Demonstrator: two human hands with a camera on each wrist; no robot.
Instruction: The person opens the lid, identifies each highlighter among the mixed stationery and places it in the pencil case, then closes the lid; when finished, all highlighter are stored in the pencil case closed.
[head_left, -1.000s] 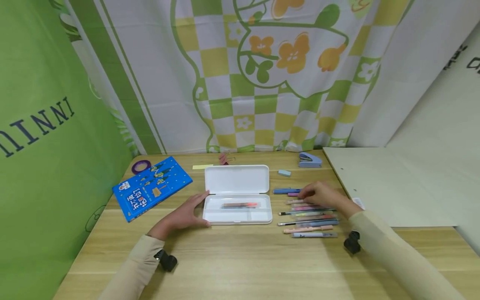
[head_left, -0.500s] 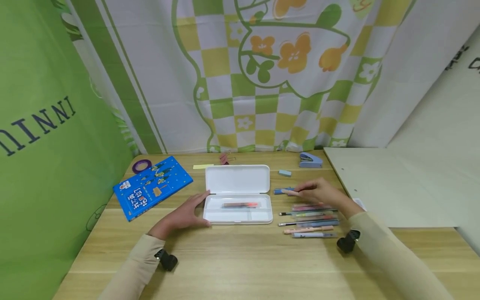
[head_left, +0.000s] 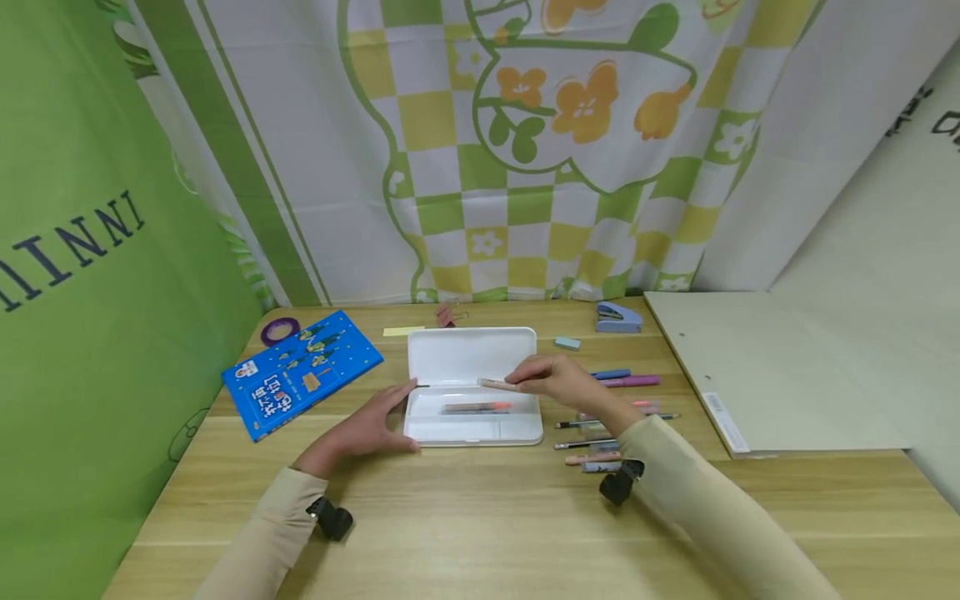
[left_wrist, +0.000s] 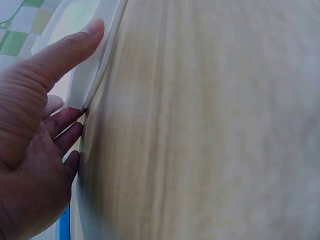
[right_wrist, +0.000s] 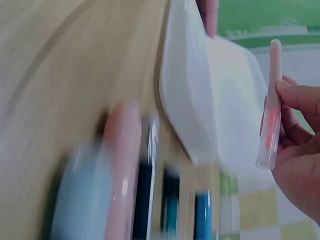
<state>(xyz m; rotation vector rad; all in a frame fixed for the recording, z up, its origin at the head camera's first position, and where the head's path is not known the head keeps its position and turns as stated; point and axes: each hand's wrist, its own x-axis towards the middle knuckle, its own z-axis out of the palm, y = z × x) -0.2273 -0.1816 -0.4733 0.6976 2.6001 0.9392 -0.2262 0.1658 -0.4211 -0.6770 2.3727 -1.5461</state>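
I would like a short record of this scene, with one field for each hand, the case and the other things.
left hand: left hand rests against the left end of the pencil case
right hand: right hand pinches a pink pen above the open case
case: white, lid open, a pen lies inside
other pens: row of pens on the table, right of the case

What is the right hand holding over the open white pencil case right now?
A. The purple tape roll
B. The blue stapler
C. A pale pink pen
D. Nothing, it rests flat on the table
C: the right hand pinches a pale pink pen above the white pencil case, while the left hand rests against the case's left end.
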